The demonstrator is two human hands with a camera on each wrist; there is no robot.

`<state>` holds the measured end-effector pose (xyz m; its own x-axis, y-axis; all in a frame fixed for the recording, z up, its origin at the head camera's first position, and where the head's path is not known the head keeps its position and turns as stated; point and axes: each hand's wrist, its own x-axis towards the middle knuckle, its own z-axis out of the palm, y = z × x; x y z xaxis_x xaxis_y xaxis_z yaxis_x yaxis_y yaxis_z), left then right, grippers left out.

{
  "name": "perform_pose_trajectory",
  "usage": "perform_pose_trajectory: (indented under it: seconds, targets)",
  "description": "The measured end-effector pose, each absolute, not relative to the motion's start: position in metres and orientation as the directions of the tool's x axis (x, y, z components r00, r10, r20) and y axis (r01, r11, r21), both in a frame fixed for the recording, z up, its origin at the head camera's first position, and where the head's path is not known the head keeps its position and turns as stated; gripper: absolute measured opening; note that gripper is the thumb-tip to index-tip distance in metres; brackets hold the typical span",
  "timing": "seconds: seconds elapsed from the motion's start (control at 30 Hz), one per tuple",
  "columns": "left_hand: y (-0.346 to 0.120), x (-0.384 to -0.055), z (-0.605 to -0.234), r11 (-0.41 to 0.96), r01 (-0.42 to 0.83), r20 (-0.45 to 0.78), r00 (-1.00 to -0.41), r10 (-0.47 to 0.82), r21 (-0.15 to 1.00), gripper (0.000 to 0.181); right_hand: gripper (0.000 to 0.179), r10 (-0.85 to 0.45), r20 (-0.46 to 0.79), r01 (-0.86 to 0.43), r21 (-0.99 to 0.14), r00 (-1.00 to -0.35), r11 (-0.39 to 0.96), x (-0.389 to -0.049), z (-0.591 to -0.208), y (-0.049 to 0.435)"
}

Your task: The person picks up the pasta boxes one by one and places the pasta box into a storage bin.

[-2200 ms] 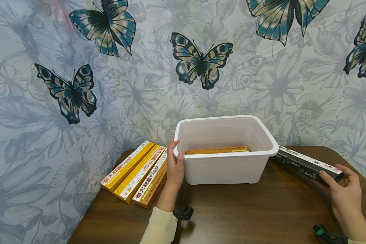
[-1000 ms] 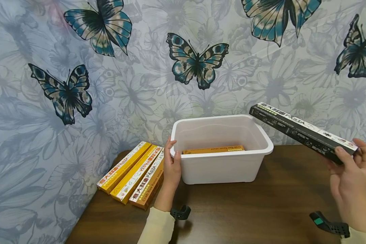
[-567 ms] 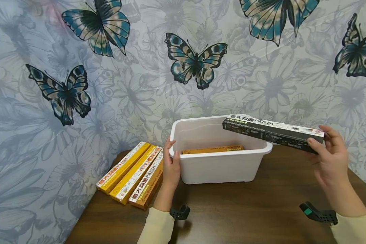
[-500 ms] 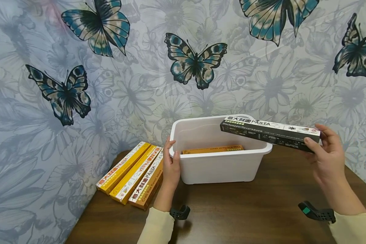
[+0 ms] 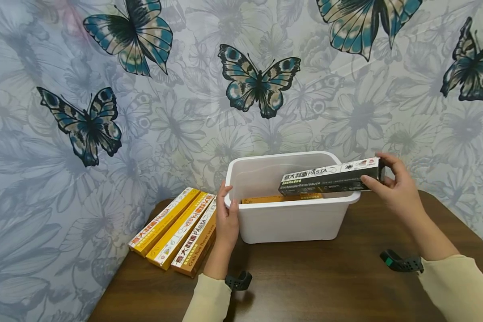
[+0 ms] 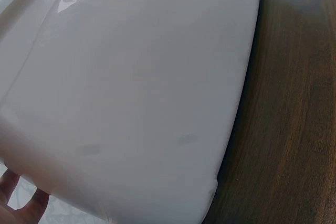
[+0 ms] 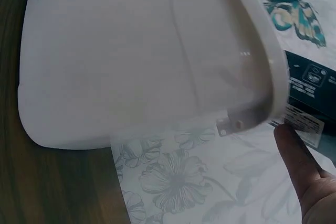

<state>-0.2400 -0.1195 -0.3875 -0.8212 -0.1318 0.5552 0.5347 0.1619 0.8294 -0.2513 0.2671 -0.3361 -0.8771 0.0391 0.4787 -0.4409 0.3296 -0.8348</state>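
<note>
A white plastic bin (image 5: pixel 294 221) stands on the brown table, and an orange pasta box (image 5: pixel 261 199) lies inside it. My left hand (image 5: pixel 227 219) grips the bin's left rim, thumb on the near side; in the left wrist view its fingertips (image 6: pixel 37 203) show at the rim. My right hand (image 5: pixel 398 188) pinches one end of a black pasta box (image 5: pixel 330 177), labelled black pepper flavor sauce. The box slants over the bin's opening, its left end lower and over the orange box. In the right wrist view the black box (image 7: pixel 310 82) shows beyond the bin's rim.
Left of the bin, several pasta boxes lie side by side: two yellow ones (image 5: pixel 165 219) (image 5: pixel 183 230) and a brown-orange one (image 5: pixel 199 243), partly behind my left forearm. A butterfly-patterned wall covering (image 5: pixel 177 112) rises behind the table (image 5: pixel 306 281).
My right hand has lifted the black pasta box off the table at the bin's right and carried it left over the opening, its left end now tipped down. My left hand has stayed on the rim.
</note>
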Motion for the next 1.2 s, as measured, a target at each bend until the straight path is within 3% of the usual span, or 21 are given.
perform_pose_trajectory:
  seconds: [0.1,0.27,0.57,0.83,1.2]
  targets:
    - [-0.119,-0.240,-0.387,0.162,0.533,0.554,-0.822,-0.132,0.830,0.046,0.068,0.022,0.423,-0.345,-0.767,-0.906,0.541,-0.254,-0.332,0.262]
    - [-0.118,-0.240,-0.387,0.153,0.535,0.553,-0.822,-0.134,0.831,0.046,0.070,-0.007,0.336,-0.263,-0.724,-0.942,0.637,-0.259,-0.329,0.260]
    - [-0.120,-0.255,-0.402,0.161,0.536,0.557,-0.819,-0.140,0.829,0.047,0.068,-0.141,0.249,-0.282,-0.731,-0.958,0.622,-0.282,-0.327,0.259]
    - [-0.126,-0.269,-0.422,0.166,0.556,0.578,-0.803,-0.147,0.815,0.047,0.070,-0.278,0.190,-0.333,-0.651,-0.942,0.682,-0.306,-0.325,0.241]
    - [-0.126,-0.270,-0.422,0.176,0.558,0.583,-0.796,-0.162,0.811,0.046,0.057,-0.230,0.199,-0.303,-0.689,-0.953,0.658,-0.307,-0.329,0.238]
